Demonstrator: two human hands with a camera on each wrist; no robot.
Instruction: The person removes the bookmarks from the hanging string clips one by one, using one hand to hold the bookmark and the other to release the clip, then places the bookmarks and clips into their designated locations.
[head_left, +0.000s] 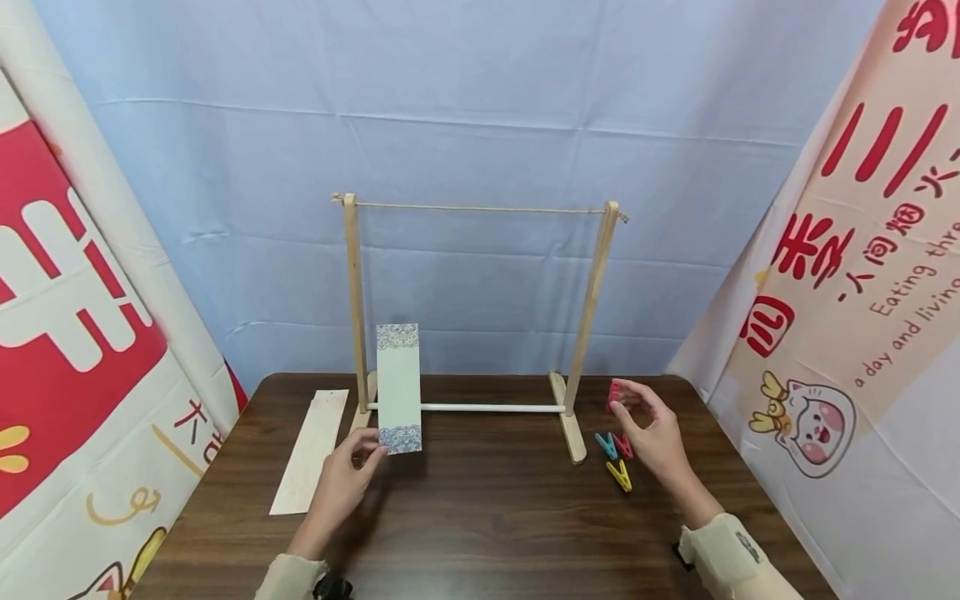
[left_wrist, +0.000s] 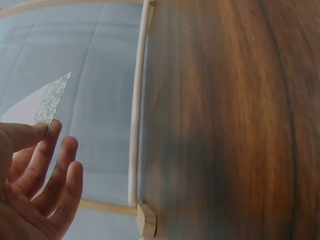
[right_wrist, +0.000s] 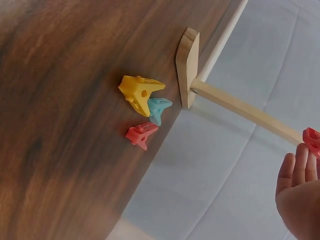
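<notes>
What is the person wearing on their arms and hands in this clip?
Both hands are bare: the left hand and the right hand show no gloves or rings. Each forearm has a cream long sleeve with a ribbed cuff. A small dark device sits at each wrist.

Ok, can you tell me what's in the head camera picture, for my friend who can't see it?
A person's left hand holds a tall patterned bookmark upright by its bottom edge, while the right hand pinches a red clip. Between them, on a dark wooden table, stands a wooden rack with a string on top. Three more clips and another paper strip lie nearby.
</notes>
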